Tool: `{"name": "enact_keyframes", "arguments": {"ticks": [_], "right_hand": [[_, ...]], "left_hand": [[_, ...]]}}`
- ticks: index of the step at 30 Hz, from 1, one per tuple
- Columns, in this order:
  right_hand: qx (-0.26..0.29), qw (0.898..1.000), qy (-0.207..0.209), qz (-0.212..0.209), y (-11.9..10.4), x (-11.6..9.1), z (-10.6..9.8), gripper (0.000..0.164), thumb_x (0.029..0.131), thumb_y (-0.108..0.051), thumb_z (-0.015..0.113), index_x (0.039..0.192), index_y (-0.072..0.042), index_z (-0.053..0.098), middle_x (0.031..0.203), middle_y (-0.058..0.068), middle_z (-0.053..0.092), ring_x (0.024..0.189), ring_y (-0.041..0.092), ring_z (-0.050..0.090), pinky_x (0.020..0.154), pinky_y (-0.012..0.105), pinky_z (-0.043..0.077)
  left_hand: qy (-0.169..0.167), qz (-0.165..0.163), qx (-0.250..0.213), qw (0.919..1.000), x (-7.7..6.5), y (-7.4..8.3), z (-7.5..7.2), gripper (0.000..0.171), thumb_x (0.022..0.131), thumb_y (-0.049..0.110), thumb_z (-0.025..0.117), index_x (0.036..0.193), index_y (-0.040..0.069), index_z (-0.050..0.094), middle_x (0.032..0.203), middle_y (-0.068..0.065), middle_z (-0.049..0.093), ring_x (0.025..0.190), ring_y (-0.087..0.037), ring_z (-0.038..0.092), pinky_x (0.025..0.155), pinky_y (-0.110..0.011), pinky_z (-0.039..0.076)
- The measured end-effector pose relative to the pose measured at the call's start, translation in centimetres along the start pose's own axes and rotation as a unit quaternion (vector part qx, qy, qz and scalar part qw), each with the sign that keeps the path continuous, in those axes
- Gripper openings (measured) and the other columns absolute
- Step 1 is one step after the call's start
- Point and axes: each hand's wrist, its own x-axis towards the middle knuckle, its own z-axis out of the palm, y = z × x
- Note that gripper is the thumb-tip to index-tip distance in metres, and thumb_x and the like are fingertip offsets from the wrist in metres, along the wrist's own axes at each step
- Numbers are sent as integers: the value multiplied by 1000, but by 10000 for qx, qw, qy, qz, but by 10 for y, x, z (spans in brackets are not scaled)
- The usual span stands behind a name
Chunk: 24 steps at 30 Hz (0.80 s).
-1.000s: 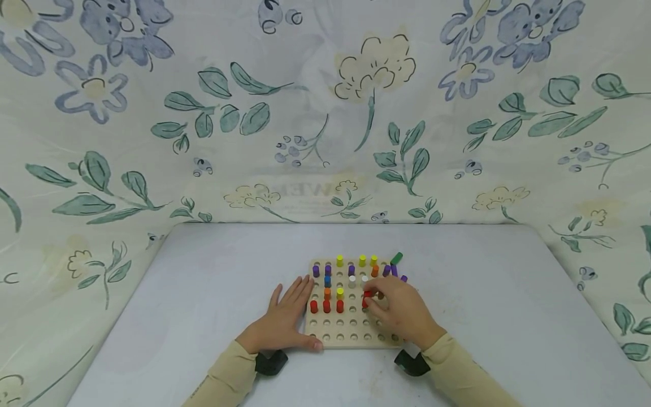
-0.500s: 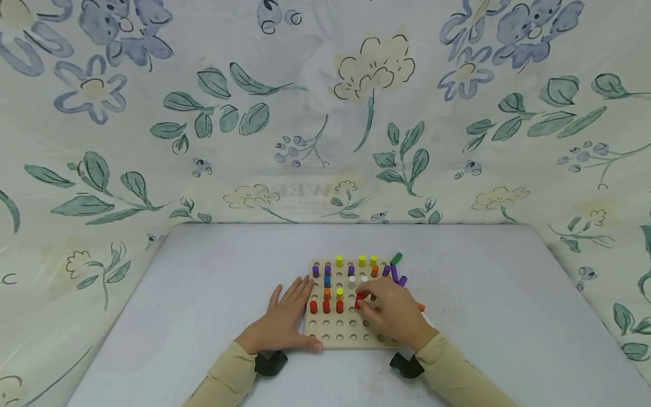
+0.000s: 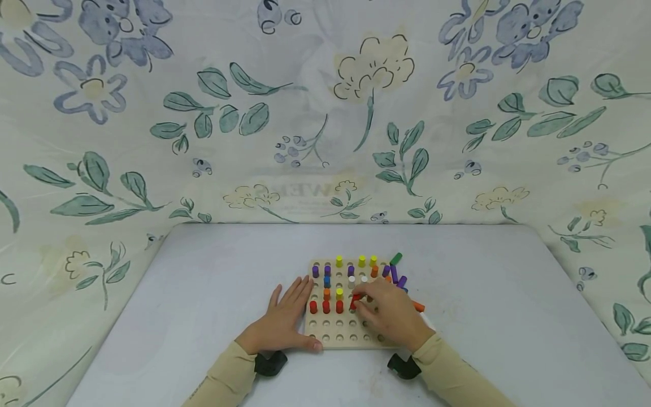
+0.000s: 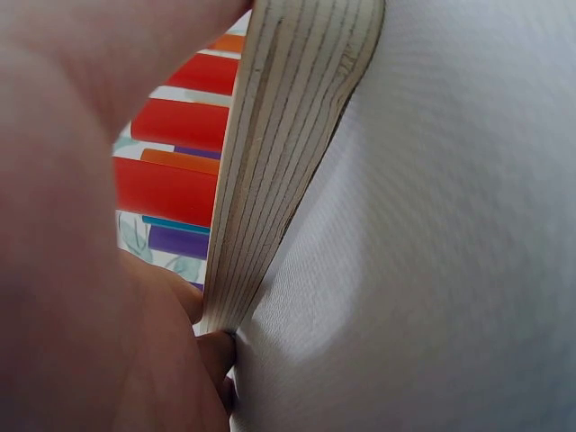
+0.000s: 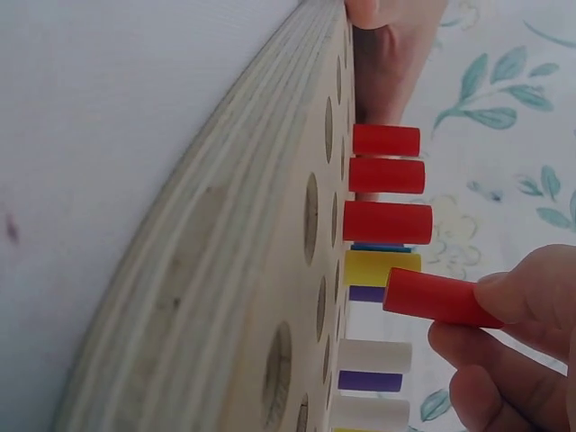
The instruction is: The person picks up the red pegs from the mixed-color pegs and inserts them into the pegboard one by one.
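Observation:
My right hand [image 3: 395,310] pinches a red peg [image 5: 436,295] between thumb and forefinger. The peg is tilted slightly, its free end apart from the wooden pegboard [image 3: 346,330]. In the head view it is over the spot right of a row of three standing red pegs [image 3: 326,307]. My left hand [image 3: 282,319] lies at the board's left side, fingers stretched along the edge, thumb [image 3: 311,342] at the near left corner. The left wrist view shows its fingertips touching the layered board edge [image 4: 279,135]. My right hand hides part of the board's right side.
Yellow, purple, blue, orange and white pegs stand in the board's farther rows. Loose pegs lie on the white table [image 3: 203,265] right of the board, among them a green peg [image 3: 396,259] and an orange peg [image 3: 417,306]. A floral cloth [image 3: 285,113] hangs behind the table.
My right hand has shifted left with the red peg, toward the three standing red ones. More loose pegs at the right have come into sight. My left hand has stayed in place.

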Motion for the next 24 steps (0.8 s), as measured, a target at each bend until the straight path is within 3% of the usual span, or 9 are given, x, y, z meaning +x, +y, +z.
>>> {"name": "enact_keyframes", "arguments": {"ticks": [24], "right_hand": [[-181,9997,9,-182,2,-2,10,14,90,-18,77,103,-16,74,93,-6,72,80,8,61,69,23,54]], "left_hand": [[29,53,-8,10000,-1,0,-1,129,73,68,76,160,-1,10,168,-18,6,154,-36,0,115,-66,-7]]}}
